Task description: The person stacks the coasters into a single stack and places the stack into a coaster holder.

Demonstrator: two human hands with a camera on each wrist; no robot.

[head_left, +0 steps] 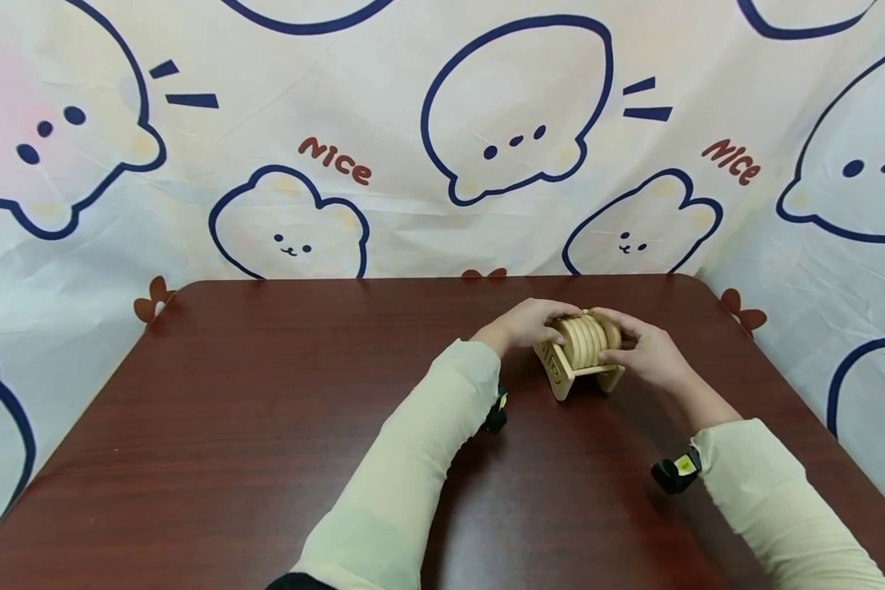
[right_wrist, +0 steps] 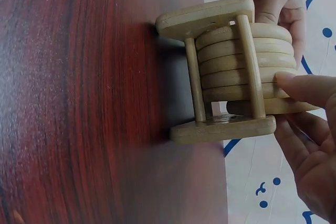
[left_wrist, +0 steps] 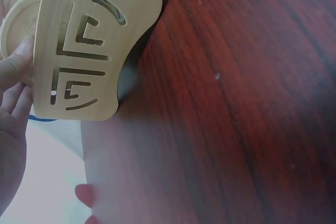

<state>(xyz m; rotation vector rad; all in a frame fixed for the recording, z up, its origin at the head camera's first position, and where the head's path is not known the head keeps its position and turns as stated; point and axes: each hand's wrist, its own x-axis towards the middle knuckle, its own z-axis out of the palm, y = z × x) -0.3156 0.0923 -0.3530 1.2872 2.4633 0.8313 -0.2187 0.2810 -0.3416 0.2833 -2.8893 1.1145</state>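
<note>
A light wooden coaster rack (head_left: 558, 373) stands towards the far right of the table, holding several round wooden coasters (head_left: 581, 342) upright side by side. My left hand (head_left: 525, 324) grips the row from the left; in the left wrist view its thumb lies against the face of the end coaster (left_wrist: 16, 32), beside the slotted side panel (left_wrist: 46, 59). On the other side my right hand (head_left: 651, 354) holds the coasters at the right end. The right wrist view shows one end coaster (right_wrist: 294, 106) sticking out farther than the others, with right fingers beneath it.
The dark red-brown table (head_left: 265, 426) spreads widely to the left and front of the rack. Behind it hangs a pale cloth (head_left: 398, 229) printed with cartoon bears. Each wrist carries a small black device (head_left: 676, 471).
</note>
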